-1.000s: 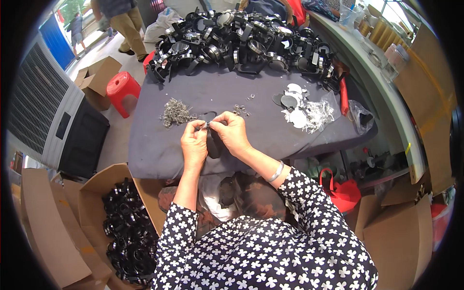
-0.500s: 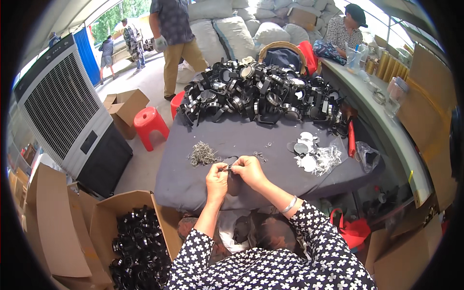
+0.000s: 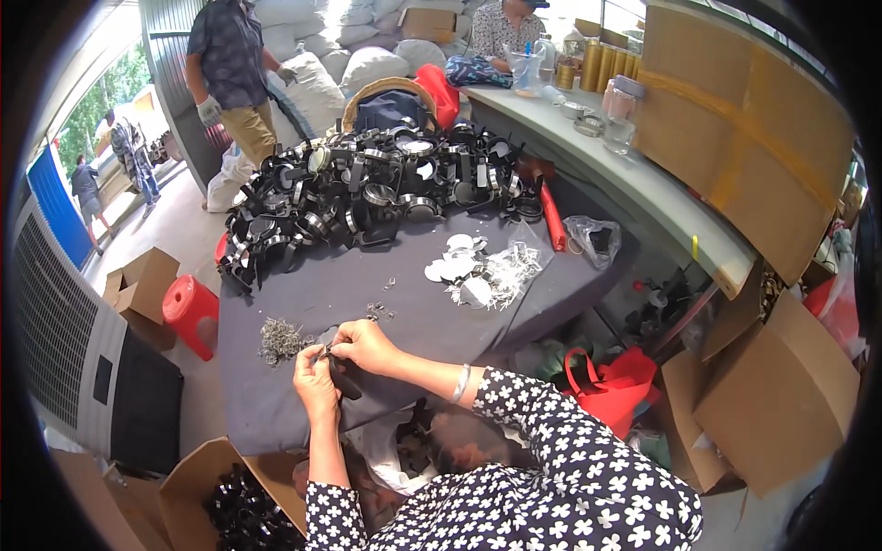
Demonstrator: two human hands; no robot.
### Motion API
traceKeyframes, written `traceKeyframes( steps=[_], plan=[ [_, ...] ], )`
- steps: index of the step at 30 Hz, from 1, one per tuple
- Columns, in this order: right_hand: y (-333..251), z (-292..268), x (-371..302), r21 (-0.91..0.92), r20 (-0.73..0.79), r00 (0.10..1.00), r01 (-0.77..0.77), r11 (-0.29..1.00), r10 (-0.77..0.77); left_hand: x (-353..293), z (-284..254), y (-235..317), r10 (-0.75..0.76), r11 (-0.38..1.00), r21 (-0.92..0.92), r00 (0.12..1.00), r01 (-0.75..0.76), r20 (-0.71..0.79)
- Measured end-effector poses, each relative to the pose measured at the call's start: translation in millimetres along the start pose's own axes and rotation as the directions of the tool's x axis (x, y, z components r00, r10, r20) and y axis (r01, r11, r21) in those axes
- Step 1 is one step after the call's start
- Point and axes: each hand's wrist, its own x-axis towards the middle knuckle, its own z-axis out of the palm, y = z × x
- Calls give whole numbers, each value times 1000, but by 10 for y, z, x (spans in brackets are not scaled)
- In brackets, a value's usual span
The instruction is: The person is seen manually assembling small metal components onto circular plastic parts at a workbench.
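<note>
on a dark grey table [image 3: 259, 397], from left: a heap of small metal pieces [image 3: 281, 342]; the left hand [image 3: 316, 384], pinching a black strap-like piece [image 3: 345, 380] near the table's front edge; the right hand [image 3: 366, 347], fingertips gripping its upper end; white discs [image 3: 456, 264]; a red-handled tool [image 3: 553, 217].

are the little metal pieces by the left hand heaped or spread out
Mostly heaped: the metal pieces form a dense pile near the left hand, with loose ones scattered beyond the right hand.
</note>
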Motion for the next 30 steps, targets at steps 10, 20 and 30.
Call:
traceKeyframes(
  steps=[10,20,30],
  plan=[
    [1,134,80,-253,44,978,208,945,-204,-28,-254,96,-45,997,59,998,48,-53],
    [-147,54,-18,-355,-36,990,118,927,-139,-17,-102,74,-91,995,28,996,91,18],
    [-90,100,-16,-522,-41,953,236,820,-300,-28,-105,59,-90,996,10,996,90,25]
  ],
)
